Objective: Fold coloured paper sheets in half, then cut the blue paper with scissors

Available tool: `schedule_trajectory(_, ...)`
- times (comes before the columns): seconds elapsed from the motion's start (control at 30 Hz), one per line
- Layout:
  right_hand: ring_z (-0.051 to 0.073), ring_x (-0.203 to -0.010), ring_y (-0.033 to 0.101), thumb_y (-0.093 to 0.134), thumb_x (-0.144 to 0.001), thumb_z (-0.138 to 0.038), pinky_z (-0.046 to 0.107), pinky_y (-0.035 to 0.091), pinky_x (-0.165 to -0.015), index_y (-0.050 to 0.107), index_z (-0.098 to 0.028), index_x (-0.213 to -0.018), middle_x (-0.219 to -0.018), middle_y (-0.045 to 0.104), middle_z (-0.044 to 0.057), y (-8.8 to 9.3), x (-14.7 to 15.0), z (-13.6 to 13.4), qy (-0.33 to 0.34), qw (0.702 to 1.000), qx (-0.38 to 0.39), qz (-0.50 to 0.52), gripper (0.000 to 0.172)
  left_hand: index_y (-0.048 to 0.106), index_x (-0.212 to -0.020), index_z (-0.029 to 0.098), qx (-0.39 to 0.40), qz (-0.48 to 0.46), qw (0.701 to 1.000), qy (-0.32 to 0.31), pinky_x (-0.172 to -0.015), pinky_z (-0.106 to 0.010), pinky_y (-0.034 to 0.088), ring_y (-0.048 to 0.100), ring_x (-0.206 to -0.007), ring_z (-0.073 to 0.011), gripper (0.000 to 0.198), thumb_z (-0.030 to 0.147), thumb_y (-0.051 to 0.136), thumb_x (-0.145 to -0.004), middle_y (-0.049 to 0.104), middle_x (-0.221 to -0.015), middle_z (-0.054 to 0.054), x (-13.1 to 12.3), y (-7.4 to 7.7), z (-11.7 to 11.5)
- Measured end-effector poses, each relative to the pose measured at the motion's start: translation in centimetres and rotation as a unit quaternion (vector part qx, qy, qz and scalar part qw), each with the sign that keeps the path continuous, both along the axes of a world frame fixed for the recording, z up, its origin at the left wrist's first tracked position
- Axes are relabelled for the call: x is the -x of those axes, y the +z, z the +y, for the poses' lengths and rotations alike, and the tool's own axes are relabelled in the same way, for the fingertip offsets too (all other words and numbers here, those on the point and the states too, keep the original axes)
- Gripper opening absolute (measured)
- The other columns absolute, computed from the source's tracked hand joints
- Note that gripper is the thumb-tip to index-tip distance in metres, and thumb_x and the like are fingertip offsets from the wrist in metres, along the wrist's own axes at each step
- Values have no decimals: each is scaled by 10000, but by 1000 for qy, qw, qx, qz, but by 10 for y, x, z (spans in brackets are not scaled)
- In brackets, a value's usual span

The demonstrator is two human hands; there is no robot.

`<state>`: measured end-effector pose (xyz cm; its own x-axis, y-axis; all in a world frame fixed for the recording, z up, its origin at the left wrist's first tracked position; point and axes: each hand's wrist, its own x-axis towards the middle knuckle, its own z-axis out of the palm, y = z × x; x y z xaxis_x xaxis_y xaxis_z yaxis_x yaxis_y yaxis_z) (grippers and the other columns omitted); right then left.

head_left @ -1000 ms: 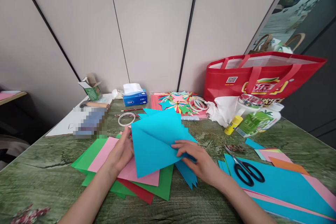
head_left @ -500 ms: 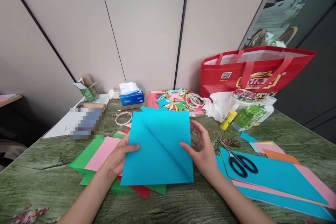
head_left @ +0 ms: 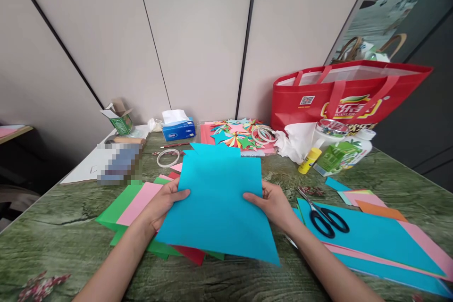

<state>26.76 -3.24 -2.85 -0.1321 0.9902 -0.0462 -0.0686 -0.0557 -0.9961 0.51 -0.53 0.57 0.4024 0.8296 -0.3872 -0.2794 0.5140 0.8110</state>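
Between my two hands, a sheet of blue paper [head_left: 219, 207] is held up and tilted above the table. My left hand [head_left: 166, 203] pinches its left edge, the thumb lying on the front face. On the opposite edge, my right hand [head_left: 276, 203] grips it the same way, fingers behind. The lower edge bows and its bottom right corner sticks out. Behind and below it lie green sheets [head_left: 123, 205], pink paper [head_left: 139, 203] and a bit of red paper [head_left: 193, 255]. More blue paper [head_left: 215, 150] shows past the top edge.
Black-handled scissors [head_left: 325, 219] lie on a stack of coloured paper [head_left: 382, 231] at right. A glue stick [head_left: 309, 160], a juice carton [head_left: 334, 158] and a red bag [head_left: 304, 108] stand behind. Further left are a tape roll [head_left: 168, 158], a tissue box [head_left: 179, 130] and paper stars [head_left: 237, 137].
My right hand has closed on the right edge of the blue paper. The diagonal crease no longer shows, and the sheet's lower right corner has swung out to the right.
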Motion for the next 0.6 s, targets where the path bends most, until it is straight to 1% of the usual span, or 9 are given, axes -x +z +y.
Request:
schedule_trajectory(0.07, 226, -736, 654, 691, -649, -397, 371, 536, -639, 490, -215, -1150, -982, 676, 77, -1, -3, 3, -12, 999, -18, 45, 570, 598, -1027, 146, 10, 14, 1000, 5, -792, -439, 509, 652, -868, -296, 386, 145, 707, -656, 691, -976, -125, 1, 1, 1)
schedule_trajectory(0.13, 178, -652, 642, 655, -691, -364, 327, 529, -573, 318, -262, -1299, -1111, 621, 100, -1, -6, 6, -42, 996, -62, 52, 702, 617, -970, 135, 11, 32, 999, 25, -732, -398, 534, 670, -788, -269, 329, 132, 702, -652, 703, -920, -114, 3, 2, 2)
schedule_trajectory(0.2, 130, -568, 609, 607, -732, -338, 276, 503, -504, 239, -297, -1353, -1246, 527, 123, 1, -10, 6, -72, 992, -107, 14, 723, 625, -932, 128, -1, 39, 998, 56, -657, -330, 548, 672, -705, -221, 288, 95, 685, -653, 707, -881, -98, 6, 0, 5)
schedule_trajectory(0.27, 121, -592, 605, 544, -768, -318, 263, 496, -505, 386, -289, -1301, -1330, 443, 119, 4, -14, 5, -63, 986, -146, -52, 557, 629, -900, 124, -21, 28, 995, 90, -601, -267, 545, 660, -654, -175, 275, 34, 663, -643, 704, -855, -77, 10, -4, 8)
schedule_trajectory(0.33, 160, -740, 629, 495, -783, -302, 277, 511, -571, 585, -266, -1132, -1365, 402, 85, 6, -17, 2, -24, 977, -167, -127, 362, 633, -876, 117, -33, 18, 993, 111, -569, -236, 541, 650, -632, -154, 274, -7, 646, -631, 698, -831, -66, 12, -7, 11)
schedule_trajectory(0.37, 186, -833, 625, 493, -778, -299, 287, 517, -607, 639, -258, -1054, -1366, 399, 69, 6, -18, 1, -4, 973, -169, -158, 314, 633, -879, 113, -35, 16, 993, 113, -568, -234, 541, 648, -635, -152, 276, -10, 643, -632, 695, -829, -67, 12, -8, 11)
schedule_trajectory(0.43, 225, -959, 593, 551, -740, -302, 300, 521, -659, 671, -254, -998, -1333, 438, 60, 6, -17, -1, 33, 968, -159, -190, 289, 628, -926, 106, -37, 17, 994, 99, -582, -245, 542, 647, -651, -159, 294, 16, 647, -647, 689, -855, -84, 11, -8, 10)
schedule_trajectory(0.5, 242, -981, 584, 634, -685, -314, 309, 522, -685, 688, -246, -962, -1248, 522, 70, 5, -14, -2, 60, 972, -148, -172, 290, 589, -1068, 135, -49, 12, 996, 70, -624, -273, 544, 652, -706, -175, 402, 62, 648, -677, 675, -949, -96, 8, -5, 7)
schedule_trajectory(0.6, 249, -894, 619, 692, -636, -351, 332, 521, -702, 721, -241, -808, -1028, 653, 69, 5, -10, -1, 41, 981, -148, -121, 206, 391, -1298, 311, -79, 3, 995, 59, -740, -368, 535, 649, -843, -202, 633, 165, 638, -734, 615, -1126, -52, 2, 2, 1)
